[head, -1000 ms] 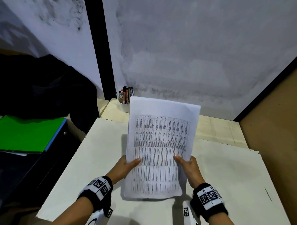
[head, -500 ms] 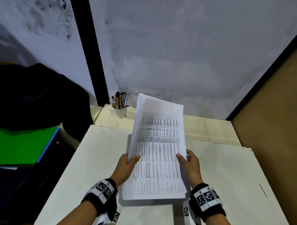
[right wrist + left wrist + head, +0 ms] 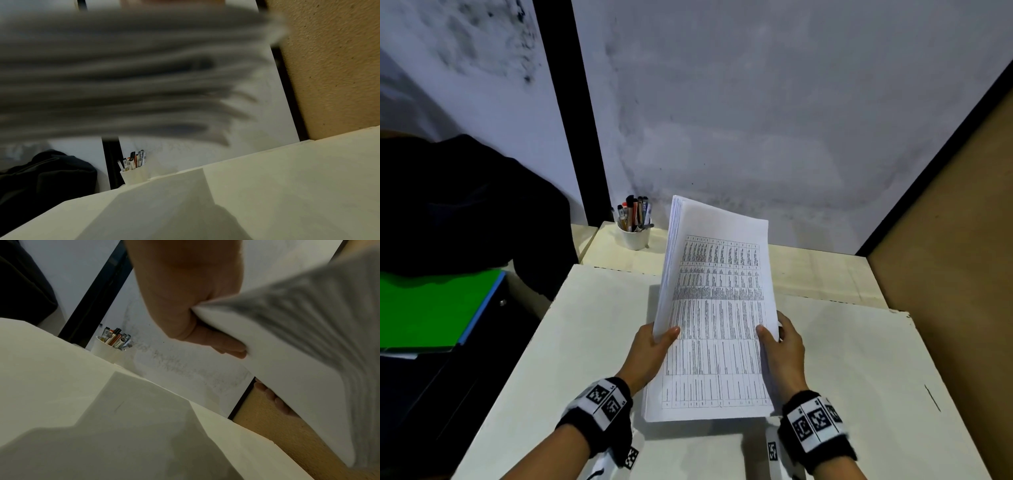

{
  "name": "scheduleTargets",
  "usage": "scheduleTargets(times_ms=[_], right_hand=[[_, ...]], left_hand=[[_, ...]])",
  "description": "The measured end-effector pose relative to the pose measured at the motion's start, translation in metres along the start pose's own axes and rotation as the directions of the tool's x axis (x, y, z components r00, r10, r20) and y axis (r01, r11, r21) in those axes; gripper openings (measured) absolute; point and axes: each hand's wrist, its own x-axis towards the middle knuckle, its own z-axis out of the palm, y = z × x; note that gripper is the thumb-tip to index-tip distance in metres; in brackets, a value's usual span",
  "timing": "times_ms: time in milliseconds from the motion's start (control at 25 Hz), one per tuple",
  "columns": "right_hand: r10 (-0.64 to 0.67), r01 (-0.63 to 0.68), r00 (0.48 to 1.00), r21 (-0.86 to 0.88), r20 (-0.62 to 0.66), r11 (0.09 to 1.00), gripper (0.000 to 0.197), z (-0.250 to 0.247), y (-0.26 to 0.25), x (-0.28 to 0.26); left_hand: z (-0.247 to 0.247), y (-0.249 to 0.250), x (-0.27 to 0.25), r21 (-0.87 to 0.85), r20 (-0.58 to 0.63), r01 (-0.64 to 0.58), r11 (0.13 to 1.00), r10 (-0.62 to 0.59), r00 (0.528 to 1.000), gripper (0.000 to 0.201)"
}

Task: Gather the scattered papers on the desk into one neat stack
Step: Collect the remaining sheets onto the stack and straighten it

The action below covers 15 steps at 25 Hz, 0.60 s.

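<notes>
A stack of white printed papers point(image 3: 717, 308) stands nearly upright on its short bottom edge over the cream desk point(image 3: 859, 377), its table print facing me. My left hand point(image 3: 654, 346) grips the stack's left edge, thumb on the front sheet. My right hand point(image 3: 779, 342) grips the right edge the same way. In the left wrist view the left hand point(image 3: 195, 318) pinches the stack point(image 3: 287, 361), with fingers of the other hand behind it. The right wrist view is filled by the blurred edges of the papers point(image 3: 123, 73); the right hand is barely visible there.
A white cup of pens point(image 3: 635, 226) stands at the desk's back left corner. A dark garment point(image 3: 465, 205) and a green folder point(image 3: 431, 308) lie to the left. A brown partition point(image 3: 962, 274) closes the right side; a grey wall stands behind.
The stack has been turned and tipped more upright, so its left edge now shows its thickness. Both hands kept their grip on the sides.
</notes>
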Motion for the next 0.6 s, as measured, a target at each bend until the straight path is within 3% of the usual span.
scheduleTargets(times_ms=[200, 360, 480, 600], right_hand=[[0.086, -0.102, 0.987, 0.116, 0.138, 0.988, 0.015, -0.006, -0.006, -0.005], [-0.016, -0.011, 0.970, 0.111, 0.244, 0.994, 0.027, -0.014, -0.010, -0.005], [-0.087, 0.068, 0.973, 0.094, 0.215, 0.993, 0.026, -0.011, -0.006, -0.003], [-0.107, 0.090, 0.973, 0.087, 0.206, 0.992, 0.021, -0.006, -0.008, -0.006]], left_hand=[[-0.006, 0.000, -0.009, -0.029, 0.029, 0.017, 0.999, -0.016, 0.999, 0.014], [-0.012, -0.002, -0.010, -0.059, 0.019, 0.033, 0.998, -0.032, 0.999, 0.019], [-0.014, -0.005, -0.009, -0.111, 0.027, 0.037, 0.993, -0.035, 0.999, 0.036], [-0.009, 0.001, -0.009, -0.171, -0.001, 0.039, 0.984, -0.040, 0.999, 0.009]])
